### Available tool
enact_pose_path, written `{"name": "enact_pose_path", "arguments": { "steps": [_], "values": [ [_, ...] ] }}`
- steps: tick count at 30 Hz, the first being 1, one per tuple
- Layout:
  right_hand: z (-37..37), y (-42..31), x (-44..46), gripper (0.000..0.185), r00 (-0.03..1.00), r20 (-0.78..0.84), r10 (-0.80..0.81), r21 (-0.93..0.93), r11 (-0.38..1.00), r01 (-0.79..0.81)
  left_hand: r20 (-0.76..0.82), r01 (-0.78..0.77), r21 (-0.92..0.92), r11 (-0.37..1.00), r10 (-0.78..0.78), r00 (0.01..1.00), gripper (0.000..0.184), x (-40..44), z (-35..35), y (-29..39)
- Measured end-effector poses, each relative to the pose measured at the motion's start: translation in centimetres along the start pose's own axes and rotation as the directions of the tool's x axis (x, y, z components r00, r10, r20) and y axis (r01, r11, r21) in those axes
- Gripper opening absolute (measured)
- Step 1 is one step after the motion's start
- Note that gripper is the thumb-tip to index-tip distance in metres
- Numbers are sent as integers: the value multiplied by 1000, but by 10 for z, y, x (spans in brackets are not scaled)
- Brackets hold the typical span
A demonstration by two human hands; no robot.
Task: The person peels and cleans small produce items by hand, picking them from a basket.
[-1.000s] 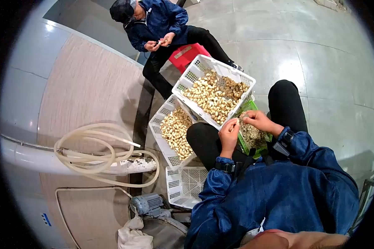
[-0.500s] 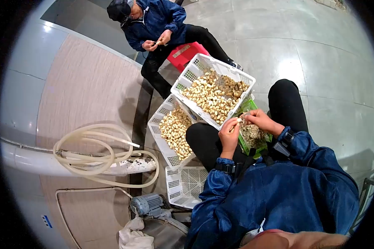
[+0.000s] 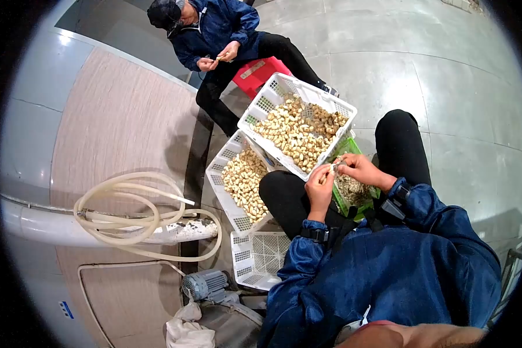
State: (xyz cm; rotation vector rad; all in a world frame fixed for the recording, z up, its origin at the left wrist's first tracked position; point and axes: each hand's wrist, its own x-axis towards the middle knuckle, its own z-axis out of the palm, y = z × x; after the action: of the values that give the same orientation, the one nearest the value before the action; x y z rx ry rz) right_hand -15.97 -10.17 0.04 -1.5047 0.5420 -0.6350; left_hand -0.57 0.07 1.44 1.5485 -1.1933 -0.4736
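Observation:
My left hand [image 3: 320,188] is closed around a small pale mushroom [image 3: 330,170], held just in front of the near corner of the upper white crate [image 3: 298,170]. Close beside it, my right hand [image 3: 359,169] pinches a small grey blade-like tool [image 3: 339,165] against the mushroom; its exact kind is too small to make out. Many cream and brown mushrooms [image 3: 298,130] fill the upper crate. Below my hands, between my knees, a green basket [image 3: 341,203] contains brownish trimmings [image 3: 352,190].
A second white crate [image 3: 217,174] of mushrooms stands at left, above another white crate [image 3: 261,258]. Opposite me, a co-worker [image 3: 214,35] sits on a red stool [image 3: 258,75], holding something small. A coiled hose [image 3: 127,185] hangs on a pipe; a motor [image 3: 206,285] stands lower left.
My right fingers have shifted slightly against the mushroom in my left hand. The crates have not visibly moved.

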Motion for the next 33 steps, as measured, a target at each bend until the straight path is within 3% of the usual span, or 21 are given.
{"name": "enact_pose_path", "arguments": {
  "steps": [2,5,6,9,10,14,17,18,21,23,25,26,29,30,33],
  "values": [
    [0,-4,-2,25,989,-36,144,84,986,-141,6,45,-51,998,-45,999,16,-1,1,-3],
    [3,-13,-2,26,994,-63,88,133,988,-79,23,155,-152,976,-154,988,18,-4,4,-20],
    [2,-13,-2,25,996,-53,65,64,996,-62,42,172,-173,970,-168,985,22,-3,3,-22],
    [1,-11,-1,24,970,-62,-236,-175,959,223,76,289,-272,918,-279,957,21,-6,3,-22],
    [0,-12,-2,25,987,-37,-157,-217,965,145,89,294,-244,924,-281,956,22,-5,2,-18],
    [1,-17,-3,26,972,10,-237,-304,925,229,52,83,-80,993,-79,995,27,-5,4,-37],
    [2,-18,-3,25,965,-6,-261,-348,905,243,48,71,-30,997,-70,996,27,-4,4,-29],
    [2,-18,-2,25,973,-13,-232,-342,915,214,55,136,-93,986,-132,990,27,-4,3,-24],
    [0,-20,-3,25,993,-67,102,6,995,-102,87,293,-240,926,-280,956,29,-5,2,-13],
    [1,-7,-1,24,992,-78,-100,-119,989,90,103,352,-286,891,-336,936,30,-5,1,-12],
    [2,-4,1,24,934,-26,-357,-296,895,334,109,330,-303,894,-312,944,31,-4,0,-14],
    [1,-2,1,24,926,-18,-376,-357,868,346,106,328,-294,898,-311,944,31,-4,1,-15],
    [0,-18,-3,23,992,-81,98,-66,992,-104,103,364,-325,873,-349,931,31,-4,1,-5],
    [0,-19,-4,23,990,-57,130,11,992,-129,104,380,-346,858,-368,924,31,-3,0,-1],
    [2,-13,-1,24,965,-35,-260,-182,951,250,86,295,-257,920,-283,955,30,-3,-2,-9]
  ]
}}
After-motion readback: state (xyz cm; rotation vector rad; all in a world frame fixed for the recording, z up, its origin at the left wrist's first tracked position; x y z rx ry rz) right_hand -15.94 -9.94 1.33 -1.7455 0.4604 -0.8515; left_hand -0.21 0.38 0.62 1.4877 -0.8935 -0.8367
